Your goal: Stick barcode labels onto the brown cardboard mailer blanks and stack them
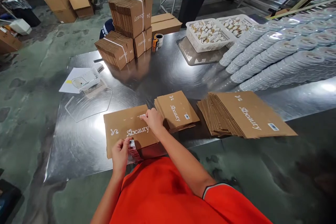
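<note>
Flat brown cardboard with white "beauty" lettering [119, 120] lies on the metal table before me. My left hand [121, 152] is closed at its lower edge, pinching a strip of labels [133, 149] that hangs down. Over the upper right part of the cardboard, my right hand [153, 119] holds a small white label [142, 116] between thumb and finger, at the board's surface. Just right of that hand is a smaller stack of flat cartons [177, 110] with a label on top. Farther right, a fanned stack of cartons [252, 113] also carries a label.
Strapped carton bundles [131, 14] stand at the back left beside tape rolls [159, 38]. A clear-lidded device [88, 79] and paper [68, 80] lie left. White baskets [207, 35] of small items sit behind; rows of stacked clear-wrapped round items [278, 54] fill the right.
</note>
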Action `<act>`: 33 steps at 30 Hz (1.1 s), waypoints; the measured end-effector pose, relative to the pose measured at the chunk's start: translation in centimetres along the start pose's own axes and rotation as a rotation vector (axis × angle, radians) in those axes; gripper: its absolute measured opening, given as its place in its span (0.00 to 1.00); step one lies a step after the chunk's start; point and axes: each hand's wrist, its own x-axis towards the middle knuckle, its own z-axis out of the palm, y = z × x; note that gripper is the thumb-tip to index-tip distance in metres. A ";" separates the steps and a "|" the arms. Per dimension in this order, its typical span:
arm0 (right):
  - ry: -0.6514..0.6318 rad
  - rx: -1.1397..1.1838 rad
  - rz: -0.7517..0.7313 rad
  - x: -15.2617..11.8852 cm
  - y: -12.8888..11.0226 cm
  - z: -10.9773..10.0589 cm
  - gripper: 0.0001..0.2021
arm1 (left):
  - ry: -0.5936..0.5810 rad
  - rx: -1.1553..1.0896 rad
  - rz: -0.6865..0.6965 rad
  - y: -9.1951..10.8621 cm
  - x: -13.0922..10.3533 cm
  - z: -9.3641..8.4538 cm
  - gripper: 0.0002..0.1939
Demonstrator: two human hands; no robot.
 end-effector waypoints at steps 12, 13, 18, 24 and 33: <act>-0.083 0.703 0.162 1.2 4.2 1.1 0.05 | -0.002 -0.013 0.025 0.8 -0.7 -1.3 0.21; -0.048 0.708 0.156 0.6 4.4 1.2 0.07 | 0.062 0.000 0.070 1.0 -0.8 -1.8 0.20; 0.142 0.505 -0.029 -3.4 4.4 3.0 0.18 | 0.316 0.243 0.223 0.6 0.3 -3.9 0.18; 0.269 0.582 -0.177 -6.3 2.3 1.5 0.23 | 0.375 0.150 0.174 0.9 -0.4 -3.7 0.19; 0.740 0.900 0.428 -2.3 9.9 -2.7 0.26 | 0.334 -0.048 0.532 6.4 -4.5 -2.2 0.13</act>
